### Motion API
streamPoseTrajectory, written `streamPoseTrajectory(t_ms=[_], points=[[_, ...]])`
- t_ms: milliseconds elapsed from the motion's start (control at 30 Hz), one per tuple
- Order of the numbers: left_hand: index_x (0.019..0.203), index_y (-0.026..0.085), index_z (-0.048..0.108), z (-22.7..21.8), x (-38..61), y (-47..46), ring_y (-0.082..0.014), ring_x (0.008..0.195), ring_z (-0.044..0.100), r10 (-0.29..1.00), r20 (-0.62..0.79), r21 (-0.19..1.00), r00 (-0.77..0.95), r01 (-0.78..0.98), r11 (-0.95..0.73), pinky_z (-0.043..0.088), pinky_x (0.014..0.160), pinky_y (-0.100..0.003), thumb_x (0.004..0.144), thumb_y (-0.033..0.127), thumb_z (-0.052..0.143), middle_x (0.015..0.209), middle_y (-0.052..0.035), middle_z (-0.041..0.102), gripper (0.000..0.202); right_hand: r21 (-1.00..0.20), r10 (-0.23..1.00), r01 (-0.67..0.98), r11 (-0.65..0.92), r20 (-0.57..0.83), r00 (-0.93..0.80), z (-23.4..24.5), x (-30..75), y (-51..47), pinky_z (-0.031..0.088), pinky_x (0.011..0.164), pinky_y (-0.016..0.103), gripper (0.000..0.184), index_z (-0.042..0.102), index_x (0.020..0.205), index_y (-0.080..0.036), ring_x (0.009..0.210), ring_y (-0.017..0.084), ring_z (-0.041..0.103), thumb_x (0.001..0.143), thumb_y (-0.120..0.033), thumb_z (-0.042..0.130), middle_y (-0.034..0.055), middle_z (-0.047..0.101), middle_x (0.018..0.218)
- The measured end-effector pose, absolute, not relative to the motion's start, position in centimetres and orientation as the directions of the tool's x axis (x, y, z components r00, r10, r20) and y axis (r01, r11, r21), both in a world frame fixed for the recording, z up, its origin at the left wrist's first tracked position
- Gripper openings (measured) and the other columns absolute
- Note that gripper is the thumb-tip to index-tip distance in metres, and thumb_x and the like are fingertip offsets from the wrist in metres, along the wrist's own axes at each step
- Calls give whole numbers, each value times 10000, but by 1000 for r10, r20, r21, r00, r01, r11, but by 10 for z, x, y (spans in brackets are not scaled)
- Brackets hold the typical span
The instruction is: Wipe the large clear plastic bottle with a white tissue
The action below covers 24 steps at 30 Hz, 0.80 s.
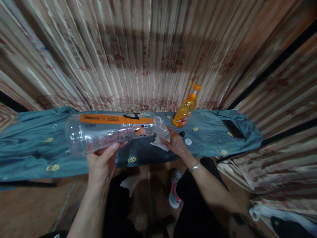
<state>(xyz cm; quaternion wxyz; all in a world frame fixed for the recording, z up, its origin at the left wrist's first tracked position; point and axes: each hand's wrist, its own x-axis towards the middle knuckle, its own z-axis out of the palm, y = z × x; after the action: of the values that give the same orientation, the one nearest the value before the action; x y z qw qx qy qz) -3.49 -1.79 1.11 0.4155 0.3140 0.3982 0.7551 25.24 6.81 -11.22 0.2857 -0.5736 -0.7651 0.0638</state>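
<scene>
A large clear plastic bottle [111,130] with an orange label lies tilted on its side, held above the cloth. My left hand [104,162] grips it from below near its base, the thumb along its near side. At the bottle's neck on the right sits a small clear plastic piece [163,130], shaped like a cup or funnel. My right hand [175,143] is closed on that piece, with fingertips at its rim. A crumpled white tissue [159,143] lies just below the neck, beside my right fingers; whether they touch it I cannot tell.
A pump bottle [184,110] of orange liquid stands behind my right hand. A black cap [182,134] and a white cap [188,141] lie nearby, with a dark phone [232,128] farther right. Blue-green cloth [210,145] covers the narrow table; a pleated curtain [148,56] hangs behind it.
</scene>
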Motion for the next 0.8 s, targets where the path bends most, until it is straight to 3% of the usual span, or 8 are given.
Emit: streamPoseTrajectory(t_ms=[367, 633, 800], points=[[811, 260, 871, 14, -37, -18, -234, 839, 840, 888, 155, 870, -432, -366, -330, 763, 786, -348, 452, 418, 1171, 853, -17, 869, 494, -434, 917, 841, 323, 363, -165, -113, 252, 68, 665, 1164, 562, 687, 612, 1598, -164, 1346, 404, 812, 987, -320, 884, 254, 804, 1481], [765, 242, 817, 16, -29, -18, -262, 815, 843, 869, 132, 862, -477, -377, -338, 770, 783, -402, 470, 299, 1098, 852, -39, 878, 412, -436, 910, 835, 334, 382, -164, -117, 253, 69, 670, 1152, 596, 712, 594, 1628, -178, 1335, 409, 817, 986, -307, 877, 250, 823, 1431], [811, 229, 830, 16, -28, -19, -295, 847, 858, 868, 125, 862, -481, -380, -335, 770, 803, -427, 483, 315, 1088, 890, -69, 893, 426, -443, 901, 823, 356, 395, -177, -118, 253, 70, 686, 1127, 603, 723, 595, 1639, -220, 1313, 405, 823, 980, -294, 881, 230, 842, 1385]])
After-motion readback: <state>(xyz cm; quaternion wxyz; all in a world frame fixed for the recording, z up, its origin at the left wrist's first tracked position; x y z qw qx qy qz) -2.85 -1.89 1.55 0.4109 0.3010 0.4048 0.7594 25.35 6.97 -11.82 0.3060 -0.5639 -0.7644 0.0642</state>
